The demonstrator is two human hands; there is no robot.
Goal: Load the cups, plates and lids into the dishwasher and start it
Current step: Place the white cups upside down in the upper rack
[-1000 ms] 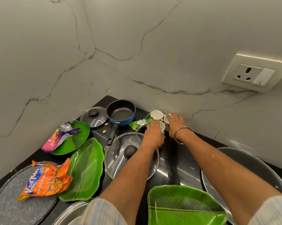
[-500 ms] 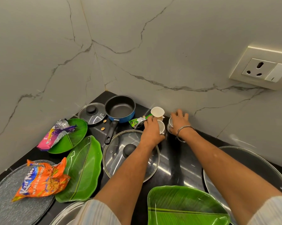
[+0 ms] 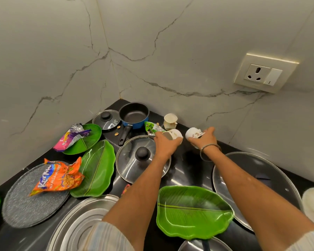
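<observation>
My left hand (image 3: 166, 144) grips a white cup (image 3: 173, 134), lifted and tipped on its side above the black counter. A second white patterned cup (image 3: 192, 133) is tilted in the grip of my right hand (image 3: 205, 139), which wears a bangle. One more white cup (image 3: 170, 121) stands upright by the wall behind them. A glass lid with a black knob (image 3: 134, 156) lies under my left wrist. Green leaf plates lie at the near middle (image 3: 194, 211), at the left (image 3: 96, 169) and further back left (image 3: 83, 142). A small glass lid (image 3: 106, 119) sits in the corner.
A blue saucepan (image 3: 134, 115) stands in the corner. Snack wrappers lie about: orange (image 3: 58, 178) on a grey round plate (image 3: 26, 205), pink (image 3: 71, 139), green (image 3: 151, 127). A large lid (image 3: 252, 178) is at the right, a steel plate (image 3: 80, 223) near me. A wall socket (image 3: 263, 75) sits up right.
Both hands have closed on a cup each and lifted them off the counter, tipping them sideways. The third cup stays standing by the wall.
</observation>
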